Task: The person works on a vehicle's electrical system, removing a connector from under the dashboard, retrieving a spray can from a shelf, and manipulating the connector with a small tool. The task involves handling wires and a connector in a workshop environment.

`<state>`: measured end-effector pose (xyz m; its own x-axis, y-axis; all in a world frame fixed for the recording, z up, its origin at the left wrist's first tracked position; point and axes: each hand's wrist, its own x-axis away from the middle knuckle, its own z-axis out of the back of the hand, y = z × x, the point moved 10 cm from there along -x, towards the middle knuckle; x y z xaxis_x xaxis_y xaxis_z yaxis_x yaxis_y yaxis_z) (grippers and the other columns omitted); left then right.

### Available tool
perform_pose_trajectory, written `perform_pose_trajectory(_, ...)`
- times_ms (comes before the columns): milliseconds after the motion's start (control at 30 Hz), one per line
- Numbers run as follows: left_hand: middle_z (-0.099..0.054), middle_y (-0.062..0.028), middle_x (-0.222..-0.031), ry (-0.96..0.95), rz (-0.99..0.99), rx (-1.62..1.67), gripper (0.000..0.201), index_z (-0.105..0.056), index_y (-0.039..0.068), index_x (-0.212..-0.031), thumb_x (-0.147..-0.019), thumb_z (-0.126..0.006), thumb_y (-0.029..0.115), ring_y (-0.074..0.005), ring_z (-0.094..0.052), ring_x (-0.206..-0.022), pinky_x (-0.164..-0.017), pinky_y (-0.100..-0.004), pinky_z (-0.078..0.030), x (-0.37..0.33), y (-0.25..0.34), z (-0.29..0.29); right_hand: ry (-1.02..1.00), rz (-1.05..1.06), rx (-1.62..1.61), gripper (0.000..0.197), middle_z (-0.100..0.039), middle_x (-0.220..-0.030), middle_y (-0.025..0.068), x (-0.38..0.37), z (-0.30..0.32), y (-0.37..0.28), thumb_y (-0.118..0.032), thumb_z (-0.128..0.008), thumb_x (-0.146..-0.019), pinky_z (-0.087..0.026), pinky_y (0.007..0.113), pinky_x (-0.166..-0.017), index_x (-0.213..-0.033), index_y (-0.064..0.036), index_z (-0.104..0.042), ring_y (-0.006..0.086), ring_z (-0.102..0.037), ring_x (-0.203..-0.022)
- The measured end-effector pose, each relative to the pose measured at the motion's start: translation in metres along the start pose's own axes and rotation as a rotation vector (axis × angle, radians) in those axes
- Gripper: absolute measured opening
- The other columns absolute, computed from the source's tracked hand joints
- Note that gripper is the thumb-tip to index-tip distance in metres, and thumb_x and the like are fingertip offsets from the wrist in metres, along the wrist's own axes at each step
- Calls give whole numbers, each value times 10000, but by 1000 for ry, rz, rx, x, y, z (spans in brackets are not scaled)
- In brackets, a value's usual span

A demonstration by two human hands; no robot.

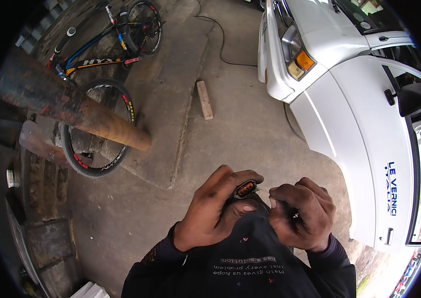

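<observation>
Far left, a rusty pipe [71, 107] slants across a bicycle [106, 44] parked on the concrete floor [170, 124], with a short wooden block [204, 100] lying further along and a white van [349, 99] at the right edge. Low in the middle, the left hand [210, 211] is closed around a small black connector [245, 189], its orange face turned upward, held in front of the chest and above the floor. The right hand [302, 213] is pinched shut on a thin metal pick [262, 189] whose tip meets the connector's edge. The step looks like probing or releasing something inside the plug; the next move likely needs a steady grip and a fine, careful push. No container shows anywhere.
</observation>
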<state>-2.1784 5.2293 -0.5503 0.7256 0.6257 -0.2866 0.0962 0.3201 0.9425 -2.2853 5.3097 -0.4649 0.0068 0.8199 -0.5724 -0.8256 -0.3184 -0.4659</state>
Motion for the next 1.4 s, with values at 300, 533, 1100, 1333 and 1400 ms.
perform_pose_trajectory(300, -647, -122, -1075, -25, -8, -78, 434, -639, 8, -1275, -959, -721, 295, -219, -610, -824, -715, -342, -525, -7, 8, -3, -48, 14, -2, 342, -609, -674, 26, -5, -4, 1, 38, -773, -702, -397, 290, -421, -1024, 3, -663, 123, -504, -488)
perform_pose_trajectory(533, -608, -119, -1015, -40, -14, -94, 408, -632, 25, -1295, -954, -737, 221, -240, -630, -816, -702, -359, -524, -5, 6, -7, -71, 69, 41, 358, -607, -673, 27, -4, -5, -3, 28, -779, -703, -435, 277, -444, -1040, 17, -658, 127, -541, -516)
perform_pose_trajectory(1100, -579, -115, -937, 31, 7, -121, 317, -640, 18, -1253, -975, -712, 151, -235, -597, -756, -672, -340, -503, -2, 7, -4, -7, 264, 200, 323, -541, -619, 5, 8, -13, -15, 16, -734, -713, -440, 253, -465, -1031, 59, -690, 104, -465, -530)
perform_pose_trajectory(1333, -645, -111, -1001, 85, 44, -68, 309, -659, -17, -1221, -1020, -664, 218, -184, -597, -780, -706, -301, -498, 1, 6, 4, 25, 226, 139, 378, -559, -630, 13, 1, -16, -14, 30, -755, -674, -406, 261, -446, -1045, 53, -683, 109, -465, -516)
perform_pose_trajectory(1400, -651, -107, -1011, 86, 39, -61, 318, -657, -10, -1235, -1021, -662, 225, -186, -600, -784, -711, -300, -503, 1, 3, 11, 22, 190, 80, 387, -577, -640, 21, -5, -15, -14, 36, -763, -669, -398, 266, -440, -1046, 48, -678, 112, -475, -508)
